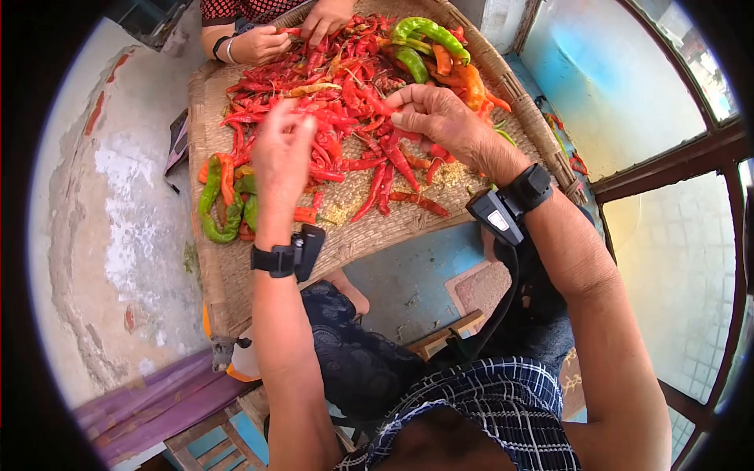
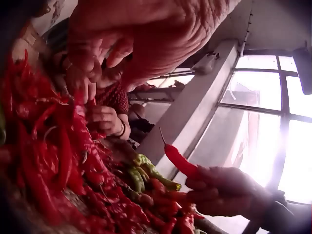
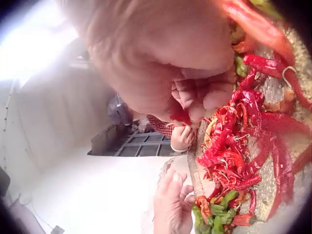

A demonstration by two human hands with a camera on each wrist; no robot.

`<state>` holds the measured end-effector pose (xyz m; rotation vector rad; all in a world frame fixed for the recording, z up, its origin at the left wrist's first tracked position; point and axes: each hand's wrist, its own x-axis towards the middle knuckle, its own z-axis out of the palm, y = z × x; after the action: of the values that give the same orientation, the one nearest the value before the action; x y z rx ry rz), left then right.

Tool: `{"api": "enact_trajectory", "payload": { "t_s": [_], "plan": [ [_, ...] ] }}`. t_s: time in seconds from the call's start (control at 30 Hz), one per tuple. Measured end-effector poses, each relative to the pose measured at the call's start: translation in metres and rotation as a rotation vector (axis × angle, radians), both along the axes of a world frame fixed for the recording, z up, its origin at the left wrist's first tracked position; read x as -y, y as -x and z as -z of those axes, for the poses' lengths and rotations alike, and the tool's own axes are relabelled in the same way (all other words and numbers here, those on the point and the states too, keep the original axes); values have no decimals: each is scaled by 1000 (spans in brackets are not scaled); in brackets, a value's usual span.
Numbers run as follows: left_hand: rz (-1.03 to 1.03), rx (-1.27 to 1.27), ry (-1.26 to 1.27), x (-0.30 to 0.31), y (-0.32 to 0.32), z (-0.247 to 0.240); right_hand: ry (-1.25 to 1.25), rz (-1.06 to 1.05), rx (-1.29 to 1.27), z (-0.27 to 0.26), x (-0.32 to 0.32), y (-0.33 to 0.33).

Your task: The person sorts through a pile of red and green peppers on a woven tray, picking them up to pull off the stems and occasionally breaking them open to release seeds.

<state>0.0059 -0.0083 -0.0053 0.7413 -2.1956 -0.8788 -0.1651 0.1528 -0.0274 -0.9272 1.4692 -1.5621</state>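
Note:
A red chili pepper (image 2: 179, 161) with a thin stem is pinched between the thumb and fingers of my right hand (image 1: 448, 122). Its stem end points up and away from the fingers in the left wrist view. My left hand (image 1: 281, 157), blurred in the head view, hovers over the near left part of the chili heap with loose fingers and nothing in them. Below both hands, a heap of red chili peppers (image 1: 338, 102) covers much of a woven tray (image 1: 216, 267). Loose pale seeds (image 1: 345, 208) lie near the tray's front edge.
Across the tray, another person's hands (image 1: 326, 22) work at the heap. Green peppers (image 1: 428, 35) and orange peppers (image 1: 471, 85) lie at the far right, with more green peppers (image 1: 220, 206) at the left. A plastered wall (image 1: 118, 196) stands left, a framed window (image 1: 667, 235) right.

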Motion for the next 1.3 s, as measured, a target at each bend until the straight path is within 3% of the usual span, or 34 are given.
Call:
{"api": "enact_trajectory", "payload": {
  "t_s": [0.03,0.1,0.17,0.27,0.37,0.43,0.47,0.5,0.57,0.63,0.77,0.87,0.93,0.97,1.03,1.07,1.13,1.23,1.3],
  "plan": [
    [171,-16,-153,-8,3,2,2,-6,0,1,2,-2],
    [241,50,-455,-33,10,4,38,-157,-110,1,6,-6],
    [347,34,-566,-33,13,19,63,-234,-107,3,8,-13],
    [304,5,-584,-27,12,19,128,-269,-198,16,14,-16],
    [148,-172,-617,3,9,14,-43,-138,-187,9,9,-16],
    [13,-384,-597,26,7,14,-100,-87,-324,19,11,-8],
    [13,-384,-599,30,5,15,-115,-49,-514,23,11,-6],
    [-112,-345,-513,31,2,14,-118,-50,-513,27,10,-5],
    [-236,-300,-427,29,1,16,-265,-39,-1149,37,8,-8],
    [-126,-35,-145,20,4,21,-330,-44,-1125,43,9,-15],
    [198,275,-111,-17,16,29,-360,-1,-1217,57,17,-22],
    [289,313,63,-33,16,41,-299,-5,-1072,55,18,-17],
    [328,265,24,-35,16,42,-51,-63,-834,32,12,-14],
    [361,216,-16,-37,15,43,-53,-61,-831,27,12,-11],
    [392,183,-129,-47,18,26,-71,-187,-269,18,8,-4],
    [395,227,-66,-45,18,24,-38,-201,-211,15,4,-3],
    [403,212,46,-42,19,21,-90,-157,-201,-2,-3,1],
    [375,273,-47,-27,17,18,-99,-44,-337,3,-6,15],
    [284,236,-85,-13,16,15,-39,131,-818,17,-5,26]
  ]
}}
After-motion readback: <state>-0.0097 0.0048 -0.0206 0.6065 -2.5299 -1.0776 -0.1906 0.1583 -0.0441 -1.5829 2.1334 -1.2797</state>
